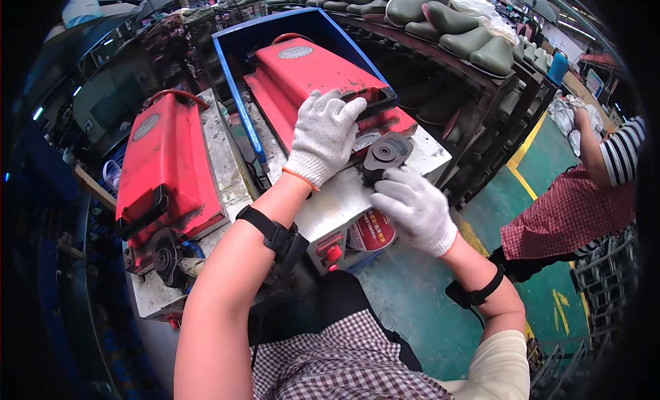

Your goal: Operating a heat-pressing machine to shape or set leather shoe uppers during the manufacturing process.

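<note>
My left hand (324, 128), in a white knit glove, lies on the red metal cover (302, 70) of a bench machine. Its fingers are stretched out, beside the black handle (375, 104) at the cover's near end. Just below the handle sits a round grey metal disc (387, 151) with a dark hub. My right hand (417, 211), gloved alike, is at the disc's lower edge. The fingers there are bent and close together; what they hold, if anything, is hidden. Under both hands is the machine's pale, worn base (330, 197), with a red switch (333, 253) on its front.
A second red-covered machine (168, 166) stands at the left, with its own dark disc (165, 255). Blue panels (239, 104) frame the nearer machine. Behind it, green boots (454, 28) crowd a dark rack (474, 77). At the right, a person in a checked apron (570, 214) works by the green floor.
</note>
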A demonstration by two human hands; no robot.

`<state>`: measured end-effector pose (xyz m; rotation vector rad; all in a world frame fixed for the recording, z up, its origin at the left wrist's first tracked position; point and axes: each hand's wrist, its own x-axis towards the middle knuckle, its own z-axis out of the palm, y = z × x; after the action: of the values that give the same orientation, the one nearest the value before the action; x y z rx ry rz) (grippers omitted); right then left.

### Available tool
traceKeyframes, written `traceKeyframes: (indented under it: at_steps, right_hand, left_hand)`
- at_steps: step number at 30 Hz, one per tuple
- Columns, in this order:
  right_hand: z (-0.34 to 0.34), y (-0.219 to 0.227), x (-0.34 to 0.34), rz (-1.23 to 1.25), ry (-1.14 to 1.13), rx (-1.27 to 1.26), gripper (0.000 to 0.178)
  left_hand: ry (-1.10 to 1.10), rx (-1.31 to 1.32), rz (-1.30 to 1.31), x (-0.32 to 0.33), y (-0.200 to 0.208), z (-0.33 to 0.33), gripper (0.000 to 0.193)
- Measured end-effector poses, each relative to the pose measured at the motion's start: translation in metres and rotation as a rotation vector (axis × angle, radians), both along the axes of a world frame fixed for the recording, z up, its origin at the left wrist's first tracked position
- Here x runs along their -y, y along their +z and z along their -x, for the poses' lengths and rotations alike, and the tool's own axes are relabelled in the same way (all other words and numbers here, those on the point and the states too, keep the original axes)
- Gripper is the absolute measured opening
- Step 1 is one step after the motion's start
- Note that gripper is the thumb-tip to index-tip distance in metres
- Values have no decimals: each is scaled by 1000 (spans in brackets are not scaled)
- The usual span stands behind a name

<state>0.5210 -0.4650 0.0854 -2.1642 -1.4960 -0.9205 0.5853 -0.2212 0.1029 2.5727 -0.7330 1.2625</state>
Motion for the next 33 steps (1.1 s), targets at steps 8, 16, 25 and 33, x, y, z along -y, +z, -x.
traceKeyframes:
  at_steps: [8,16,25,33]
  right_hand:
    - [-80,-31,67,-412,-461,10,27]
    - [-106,23,-57,-327,-234,-155,27]
    - [-110,19,-57,-312,-287,-156,29]
    - [-118,24,-68,-294,-371,-119,30]
  left_hand:
    - [-24,12,15,12,1,1,43]
    - [8,-2,110,10,-4,8,43]
    - [43,-482,87,-79,73,143,43]
    - [553,-245,169,-221,47,268,20]
